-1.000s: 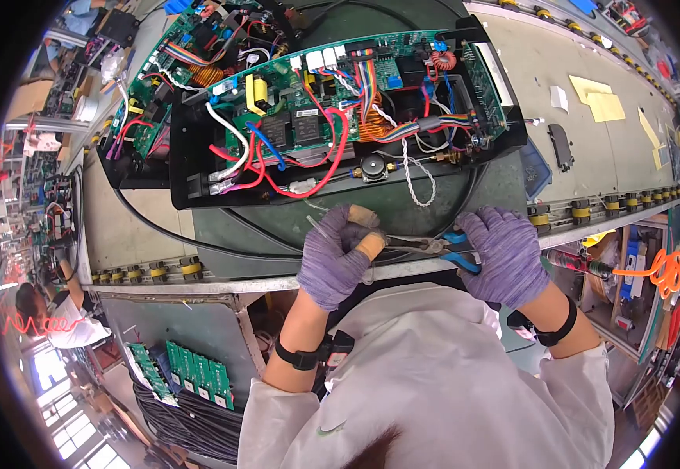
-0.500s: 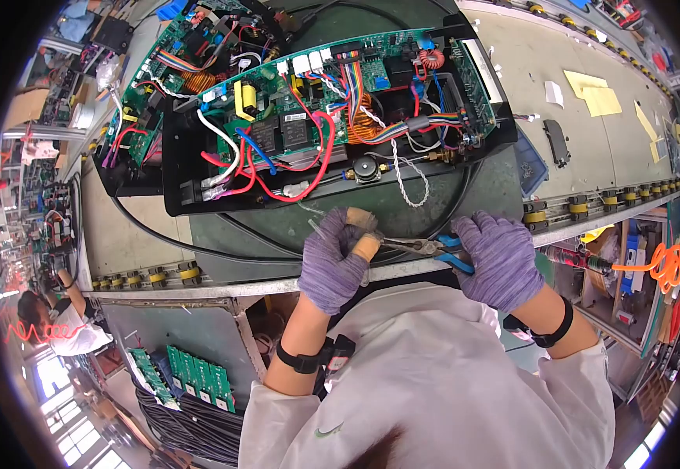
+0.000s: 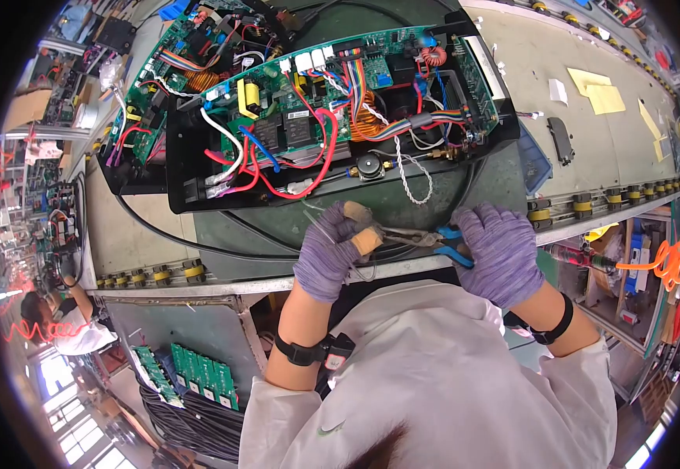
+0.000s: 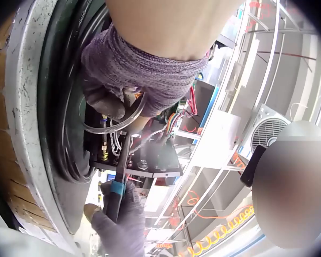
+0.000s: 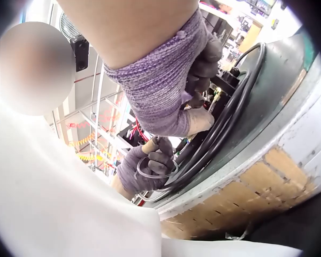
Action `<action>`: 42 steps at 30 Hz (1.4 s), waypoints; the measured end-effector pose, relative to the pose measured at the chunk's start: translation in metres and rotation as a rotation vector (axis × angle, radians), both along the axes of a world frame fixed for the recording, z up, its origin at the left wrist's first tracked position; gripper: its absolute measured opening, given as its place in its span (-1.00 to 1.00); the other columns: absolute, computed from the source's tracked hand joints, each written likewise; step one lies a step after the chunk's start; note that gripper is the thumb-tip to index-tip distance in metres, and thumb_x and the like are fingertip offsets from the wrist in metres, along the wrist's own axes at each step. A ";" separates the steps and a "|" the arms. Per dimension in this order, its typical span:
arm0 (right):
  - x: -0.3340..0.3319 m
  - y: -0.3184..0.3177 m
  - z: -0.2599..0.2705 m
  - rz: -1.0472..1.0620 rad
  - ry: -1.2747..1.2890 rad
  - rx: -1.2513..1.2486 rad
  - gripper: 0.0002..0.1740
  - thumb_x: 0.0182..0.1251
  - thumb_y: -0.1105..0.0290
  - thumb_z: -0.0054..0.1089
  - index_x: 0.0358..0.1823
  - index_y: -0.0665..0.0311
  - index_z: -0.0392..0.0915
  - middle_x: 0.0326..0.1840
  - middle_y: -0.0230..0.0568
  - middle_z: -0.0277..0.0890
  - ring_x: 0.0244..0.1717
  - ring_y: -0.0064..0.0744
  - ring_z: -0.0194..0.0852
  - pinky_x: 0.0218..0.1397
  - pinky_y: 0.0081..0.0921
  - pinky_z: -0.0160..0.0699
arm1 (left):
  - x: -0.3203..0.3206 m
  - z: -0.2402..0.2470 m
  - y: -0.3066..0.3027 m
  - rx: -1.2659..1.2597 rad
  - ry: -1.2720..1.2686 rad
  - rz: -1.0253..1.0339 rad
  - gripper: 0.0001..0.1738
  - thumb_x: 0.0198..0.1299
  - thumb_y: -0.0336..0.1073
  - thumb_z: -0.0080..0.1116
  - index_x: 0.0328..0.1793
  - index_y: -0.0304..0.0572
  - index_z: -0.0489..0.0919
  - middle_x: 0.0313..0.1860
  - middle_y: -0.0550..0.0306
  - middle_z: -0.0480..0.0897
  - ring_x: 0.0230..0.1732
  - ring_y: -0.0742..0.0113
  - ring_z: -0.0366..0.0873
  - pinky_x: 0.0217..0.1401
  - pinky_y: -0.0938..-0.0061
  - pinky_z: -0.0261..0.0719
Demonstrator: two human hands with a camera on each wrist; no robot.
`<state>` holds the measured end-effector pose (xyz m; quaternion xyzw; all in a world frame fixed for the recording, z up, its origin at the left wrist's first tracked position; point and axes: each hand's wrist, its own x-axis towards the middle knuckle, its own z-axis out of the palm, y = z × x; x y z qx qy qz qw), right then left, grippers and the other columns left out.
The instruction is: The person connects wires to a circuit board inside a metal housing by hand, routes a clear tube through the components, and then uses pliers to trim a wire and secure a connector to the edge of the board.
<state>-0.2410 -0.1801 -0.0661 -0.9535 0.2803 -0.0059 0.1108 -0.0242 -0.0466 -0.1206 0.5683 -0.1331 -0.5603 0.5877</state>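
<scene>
My left hand (image 3: 329,254), in a purple glove with tan finger covers, pinches a thin clear tube (image 4: 112,128). The tube bends in a loop beside the fingers, and its upper end stands out left of the hand in the head view. My right hand (image 3: 502,254), gloved alike, grips the blue handles of needle-nose pliers (image 3: 426,238). The plier tips point left and reach the left thumb and fingertips, where the fingers hide the held part of the tube. Both hands are above the bench's near edge.
Just beyond the hands lies an open black chassis (image 3: 191,176) with circuit boards and wires; a second one (image 3: 129,176) stands behind it at left. Black cable (image 3: 254,254) loops on the mat. A blue tray (image 3: 535,164) and yellow paper (image 3: 601,98) lie right. Rollers (image 3: 582,205) line the edge.
The left hand has tilted and shifted slightly left, showing more tube beneath it. The plier tips stay at its fingertips; the right hand has hardly moved.
</scene>
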 end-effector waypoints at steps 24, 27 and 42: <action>0.003 -0.001 -0.006 0.058 -0.015 0.150 -0.24 -0.15 0.10 0.41 0.17 0.22 0.48 -0.02 0.02 0.49 -0.03 -0.01 0.50 0.04 -0.08 0.43 | 0.008 -0.011 0.002 -0.264 0.343 -0.173 -0.67 0.08 -0.35 0.43 -0.10 -0.13 0.50 -0.32 0.23 0.56 -0.48 0.52 0.45 -0.49 0.63 0.39; 0.005 0.001 -0.003 0.040 0.015 0.169 -0.26 -0.13 0.11 0.41 0.17 0.23 0.49 -0.02 0.03 0.50 -0.05 -0.01 0.52 0.04 -0.09 0.44 | 0.007 -0.012 0.002 -0.274 0.339 -0.161 -0.66 0.08 -0.35 0.43 -0.09 -0.13 0.50 -0.31 0.22 0.57 -0.48 0.51 0.46 -0.49 0.62 0.40; 0.005 0.005 -0.014 0.012 -0.083 0.144 -0.41 -0.22 0.30 0.40 -0.04 0.27 0.52 -0.23 0.03 0.52 -0.33 0.07 0.52 -0.25 -0.11 0.52 | 0.006 -0.014 0.001 -0.253 0.391 -0.132 -0.69 0.11 -0.36 0.41 -0.08 -0.13 0.53 -0.28 0.20 0.58 -0.46 0.50 0.47 -0.46 0.63 0.39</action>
